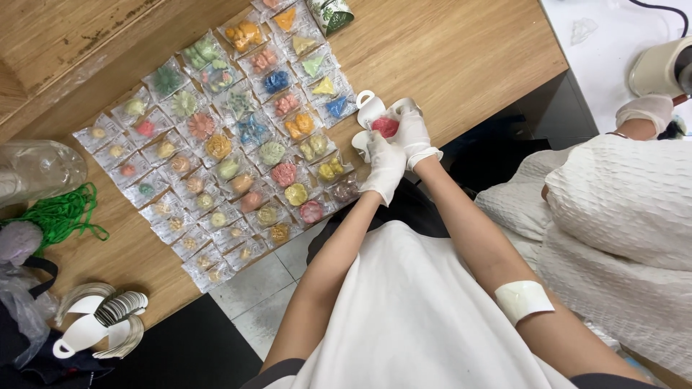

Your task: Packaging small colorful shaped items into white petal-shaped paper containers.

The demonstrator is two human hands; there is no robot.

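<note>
Two gloved hands meet over the table edge: the left hand [382, 164] and the right hand [412, 133] are both closed around one small clear packet with a red piece [385, 127] inside, pinched between the fingertips and lifted just off the wood. Touching the packet on its far side sits a white hang tab [369, 106], and another white tab peeks out from under the left hand. Just beyond the grip to the left, rows of sealed packets [238, 137] with coloured flower-shaped pieces lie side by side on the wooden table [447, 50]. Well away from the grip, near the table's left end, are a stack of white tabs [101, 324], a green cord [61, 215] and a clear plastic bottle [36, 169].

With the packet held right at the table edge, a loosened pinch could likely drop it to the floor; a forearm sweeping back might also nudge the nearest packets out of line.
</note>
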